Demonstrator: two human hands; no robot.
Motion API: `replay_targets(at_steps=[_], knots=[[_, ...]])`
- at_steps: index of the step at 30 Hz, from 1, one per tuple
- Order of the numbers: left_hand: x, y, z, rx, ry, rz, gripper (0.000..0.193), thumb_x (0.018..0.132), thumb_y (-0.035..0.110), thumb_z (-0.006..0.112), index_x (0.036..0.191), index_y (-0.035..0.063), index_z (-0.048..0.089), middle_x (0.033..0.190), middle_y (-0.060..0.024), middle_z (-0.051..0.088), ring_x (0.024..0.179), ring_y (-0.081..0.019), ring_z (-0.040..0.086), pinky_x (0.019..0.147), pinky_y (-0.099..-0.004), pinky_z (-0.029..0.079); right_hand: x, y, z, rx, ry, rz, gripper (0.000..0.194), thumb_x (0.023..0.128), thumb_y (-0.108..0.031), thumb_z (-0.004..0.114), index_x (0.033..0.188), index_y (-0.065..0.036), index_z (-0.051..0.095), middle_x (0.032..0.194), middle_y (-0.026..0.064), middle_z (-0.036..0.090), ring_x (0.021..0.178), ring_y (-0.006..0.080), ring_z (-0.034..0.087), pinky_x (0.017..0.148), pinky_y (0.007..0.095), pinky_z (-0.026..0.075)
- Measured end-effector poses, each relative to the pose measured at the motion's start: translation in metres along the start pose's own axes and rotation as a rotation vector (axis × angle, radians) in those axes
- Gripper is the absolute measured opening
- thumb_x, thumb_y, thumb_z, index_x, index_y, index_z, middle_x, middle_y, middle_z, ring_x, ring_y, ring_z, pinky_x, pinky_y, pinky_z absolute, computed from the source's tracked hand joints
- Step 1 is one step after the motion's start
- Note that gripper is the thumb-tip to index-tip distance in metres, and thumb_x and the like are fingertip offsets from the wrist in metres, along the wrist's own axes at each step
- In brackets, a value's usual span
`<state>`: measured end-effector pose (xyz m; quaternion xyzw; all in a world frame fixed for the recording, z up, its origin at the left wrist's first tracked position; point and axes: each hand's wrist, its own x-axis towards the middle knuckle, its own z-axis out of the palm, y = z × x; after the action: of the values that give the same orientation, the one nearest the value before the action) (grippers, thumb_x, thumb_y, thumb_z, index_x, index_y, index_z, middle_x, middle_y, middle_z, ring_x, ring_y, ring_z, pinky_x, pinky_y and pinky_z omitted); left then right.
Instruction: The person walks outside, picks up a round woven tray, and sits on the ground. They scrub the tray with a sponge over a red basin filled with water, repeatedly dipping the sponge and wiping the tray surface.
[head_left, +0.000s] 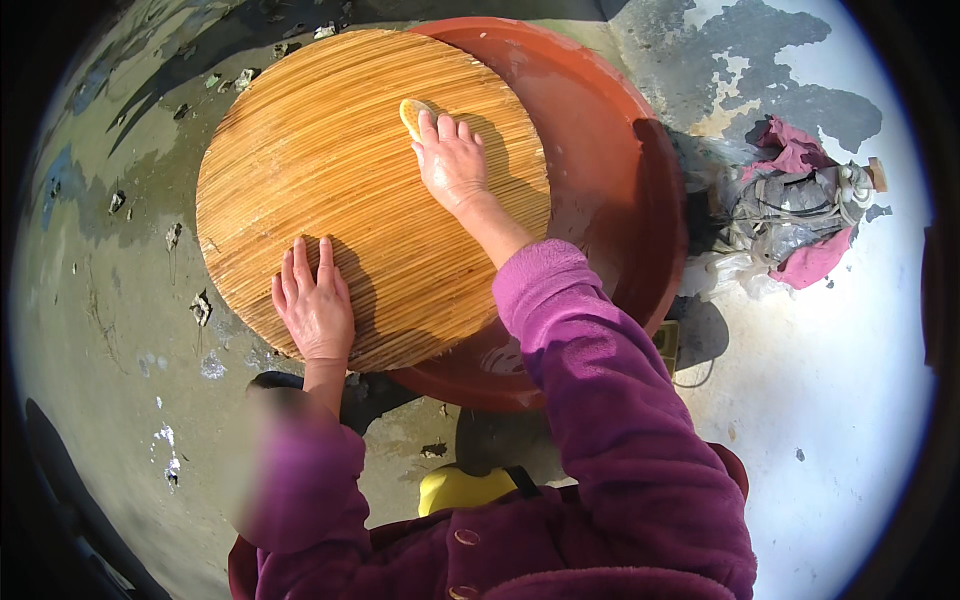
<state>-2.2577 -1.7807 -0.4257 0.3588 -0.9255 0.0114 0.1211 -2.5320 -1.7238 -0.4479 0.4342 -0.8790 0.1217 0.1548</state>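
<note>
A round, ribbed wooden or bamboo board (360, 225) lies over the left part of a large red-brown basin (585, 150). My right hand (454, 161) grips a small oval yellowish brush or scrubber (412, 118) against the board's upper right area; its underside is hidden. My left hand (315, 304) rests flat near the board's lower left edge, fingers slightly apart and holding nothing. The board looks wet in places, and some water shows in the basin.
Right of the basin, a bundle of plastic bags and pink cloth (795, 202) sits by a pale wall or floor surface. A small yellowish object (666, 345) stands at the basin's lower right. Several dry leaves (201, 307) lie on the concrete at left. Below is a yellow item (461, 489).
</note>
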Motion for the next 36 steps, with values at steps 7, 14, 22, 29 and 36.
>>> replay_targets(at_steps=[7,14,22,29,36], knots=[[0.000,-0.001,0.003,-0.004,-0.005,0.000,0.043,0.101,0.027,0.052,0.143,0.0195,0.056,0.151,-0.0124,0.048,0.141,-0.0330,0.042,0.116,-0.0520,0.029,-0.031,0.160,-0.037,-0.067,0.072,0.698,0.055,0.096,-0.035,0.058,0.146,-0.014,0.048,0.125,0.0182,0.051,0.113,0.0383,0.056,0.093,0.0527,0.049],[-0.001,0.000,0.004,0.001,0.001,-0.004,0.042,0.102,0.026,0.052,0.143,0.0193,0.056,0.151,-0.0128,0.049,0.139,-0.0334,0.044,0.116,-0.0525,0.030,-0.165,0.185,-0.046,-0.187,-0.158,1.004,0.067,0.090,-0.031,0.056,0.153,-0.016,0.038,0.121,0.0208,0.054,0.111,0.0416,0.059,0.097,0.0526,0.049],[-0.001,-0.001,0.006,0.004,0.013,0.004,0.042,0.102,0.026,0.053,0.143,0.0192,0.057,0.151,-0.0120,0.049,0.139,-0.0327,0.044,0.116,-0.0517,0.031,-0.166,0.178,-0.039,1.109,-0.057,1.251,0.056,0.078,-0.021,0.081,0.128,-0.008,0.059,0.101,0.0098,0.069,0.085,0.0233,0.066,0.081,0.0362,0.053],[0.000,0.000,0.006,0.016,0.026,-0.004,0.042,0.101,0.027,0.053,0.142,0.0200,0.058,0.150,-0.0114,0.051,0.138,-0.0318,0.046,0.115,-0.0511,0.031,-0.140,0.070,-0.098,0.636,0.221,0.627,0.051,0.092,-0.027,0.074,0.134,-0.002,0.058,0.123,0.0138,0.059,0.110,0.0224,0.059,0.093,0.0363,0.050],[0.001,0.002,0.001,0.055,0.023,-0.007,0.042,0.101,0.027,0.053,0.142,0.0213,0.058,0.150,-0.0102,0.051,0.138,-0.0309,0.046,0.115,-0.0506,0.031,-0.128,-0.062,-0.095,0.102,-0.276,0.156,0.063,0.090,-0.031,0.069,0.141,-0.001,0.050,0.113,0.0195,0.050,0.105,0.0341,0.052,0.090,0.0431,0.048]])
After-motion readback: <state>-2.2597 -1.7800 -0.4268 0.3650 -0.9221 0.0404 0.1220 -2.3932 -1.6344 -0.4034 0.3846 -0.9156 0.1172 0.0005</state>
